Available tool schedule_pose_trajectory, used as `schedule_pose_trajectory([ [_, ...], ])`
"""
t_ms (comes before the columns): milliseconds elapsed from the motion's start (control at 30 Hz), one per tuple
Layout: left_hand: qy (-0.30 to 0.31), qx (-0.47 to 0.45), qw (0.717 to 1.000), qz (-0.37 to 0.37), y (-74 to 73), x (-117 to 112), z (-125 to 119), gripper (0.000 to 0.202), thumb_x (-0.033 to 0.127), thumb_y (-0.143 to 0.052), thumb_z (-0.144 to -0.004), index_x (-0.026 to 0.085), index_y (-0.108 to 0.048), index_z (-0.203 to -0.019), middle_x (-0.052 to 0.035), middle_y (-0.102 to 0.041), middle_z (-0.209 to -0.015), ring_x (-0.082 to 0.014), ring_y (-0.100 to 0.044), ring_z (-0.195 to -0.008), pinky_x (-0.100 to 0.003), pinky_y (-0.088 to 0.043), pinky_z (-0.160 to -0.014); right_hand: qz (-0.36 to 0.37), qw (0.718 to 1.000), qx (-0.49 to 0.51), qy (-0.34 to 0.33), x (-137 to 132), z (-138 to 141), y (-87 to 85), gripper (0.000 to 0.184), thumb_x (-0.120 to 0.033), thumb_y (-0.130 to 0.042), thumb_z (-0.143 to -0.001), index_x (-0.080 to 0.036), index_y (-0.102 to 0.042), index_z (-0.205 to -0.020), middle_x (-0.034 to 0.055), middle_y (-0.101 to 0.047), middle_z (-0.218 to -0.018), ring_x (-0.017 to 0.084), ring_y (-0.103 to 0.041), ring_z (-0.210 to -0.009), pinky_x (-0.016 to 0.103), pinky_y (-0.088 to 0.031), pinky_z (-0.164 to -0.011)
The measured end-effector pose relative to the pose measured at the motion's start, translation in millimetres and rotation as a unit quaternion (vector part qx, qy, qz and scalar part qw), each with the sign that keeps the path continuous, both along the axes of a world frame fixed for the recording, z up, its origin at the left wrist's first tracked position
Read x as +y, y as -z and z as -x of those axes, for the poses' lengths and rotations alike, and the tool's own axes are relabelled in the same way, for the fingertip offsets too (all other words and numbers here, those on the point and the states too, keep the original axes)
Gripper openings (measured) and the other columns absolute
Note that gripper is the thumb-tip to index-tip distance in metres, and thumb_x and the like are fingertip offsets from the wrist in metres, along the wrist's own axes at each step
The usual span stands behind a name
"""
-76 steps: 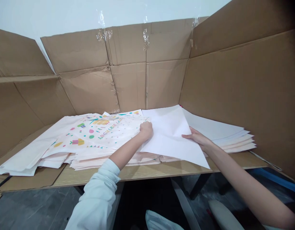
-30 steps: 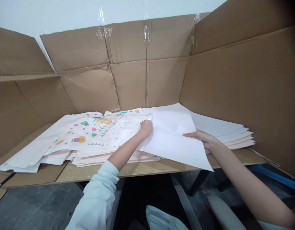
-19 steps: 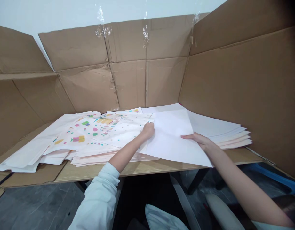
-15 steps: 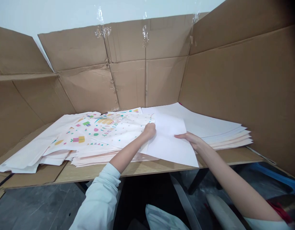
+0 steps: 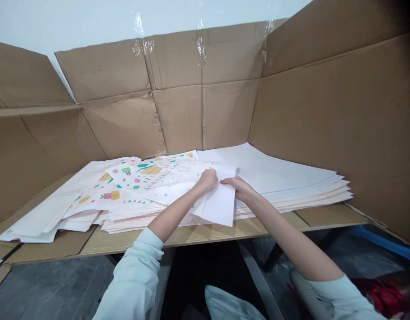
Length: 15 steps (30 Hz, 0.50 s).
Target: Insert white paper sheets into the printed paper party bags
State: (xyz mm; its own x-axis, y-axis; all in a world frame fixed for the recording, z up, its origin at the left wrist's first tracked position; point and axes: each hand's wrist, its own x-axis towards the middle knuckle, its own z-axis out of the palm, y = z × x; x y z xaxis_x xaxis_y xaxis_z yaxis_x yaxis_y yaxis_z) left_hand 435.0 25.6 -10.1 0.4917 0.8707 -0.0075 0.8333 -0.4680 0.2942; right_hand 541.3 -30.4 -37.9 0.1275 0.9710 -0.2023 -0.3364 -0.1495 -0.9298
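Note:
My left hand (image 5: 207, 179) is closed on the edge of a white paper sheet (image 5: 218, 205) at the middle of the table. My right hand (image 5: 237, 188) grips the same sheet from the right, its fingers curled over the fold. The sheet hangs doubled over the table's front edge. Left of my hands lies a stack of printed sheets (image 5: 138, 180) with coloured shapes and lettering. To the right lies a thick stack of plain white sheets (image 5: 291, 180).
Brown cardboard walls (image 5: 178, 98) stand round the wooden table (image 5: 125, 238) at the back, left and right. More pale sheets (image 5: 41, 220) spread to the far left. A chair back (image 5: 301, 289) and a pale bag (image 5: 225, 306) sit below the table edge.
My right hand has moved left across the white sheet toward my left hand, folding the sheet over. The sheet now looks much narrower. My left hand has stayed in place.

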Motion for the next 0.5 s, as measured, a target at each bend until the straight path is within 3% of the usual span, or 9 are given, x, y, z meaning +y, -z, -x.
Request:
schedule_pose_trajectory([
  [133,0.012,-0.013,1.000,0.007,-4.1,-6,11,0.035,0.006,-0.035,-0.076,0.008,-0.054,-0.105,-0.0161,-0.054,-0.108,-0.0191,-0.053,-0.097,-0.024,-0.041,-0.075,-0.015,0.998,0.059,-0.035,-15,-6,-4.9,0.031,-0.006,-0.059,-0.055,-0.012,-0.058,-0.085,0.0076,-0.063,-0.087,0.019,-0.060,-0.075,0.028,-0.050,-0.068],
  [267,0.029,-0.034,0.999,-0.001,-6.4,-24,5,0.036,0.006,-0.034,-0.076,0.009,-0.053,-0.106,-0.0162,-0.054,-0.107,-0.0198,-0.052,-0.099,-0.025,-0.040,-0.078,-0.030,0.998,0.060,0.014,-31,2,-7.7,0.036,0.000,-0.054,-0.055,-0.013,-0.056,-0.088,0.0076,-0.063,-0.089,0.020,-0.061,-0.073,0.030,-0.050,-0.067],
  [400,0.035,-0.032,0.999,0.008,-6.7,-36,0,0.040,0.006,-0.036,-0.074,0.008,-0.052,-0.110,-0.0181,-0.053,-0.108,-0.0230,-0.051,-0.101,-0.027,-0.041,-0.078,0.020,0.994,0.104,0.037,-46,-1,-3.1,0.033,0.005,-0.048,-0.060,-0.013,-0.055,-0.087,0.0065,-0.063,-0.084,0.016,-0.060,-0.069,0.026,-0.051,-0.064],
  [500,0.080,-0.051,0.996,0.003,-2.7,-42,0,0.043,0.003,-0.033,-0.073,0.009,-0.051,-0.112,-0.0166,-0.055,-0.107,-0.0221,-0.052,-0.098,-0.028,-0.041,-0.078,0.059,0.984,0.151,0.068,-58,-16,7.8,0.026,0.001,-0.047,-0.066,-0.011,-0.053,-0.088,0.0061,-0.063,-0.080,0.014,-0.060,-0.067,0.025,-0.051,-0.065],
])
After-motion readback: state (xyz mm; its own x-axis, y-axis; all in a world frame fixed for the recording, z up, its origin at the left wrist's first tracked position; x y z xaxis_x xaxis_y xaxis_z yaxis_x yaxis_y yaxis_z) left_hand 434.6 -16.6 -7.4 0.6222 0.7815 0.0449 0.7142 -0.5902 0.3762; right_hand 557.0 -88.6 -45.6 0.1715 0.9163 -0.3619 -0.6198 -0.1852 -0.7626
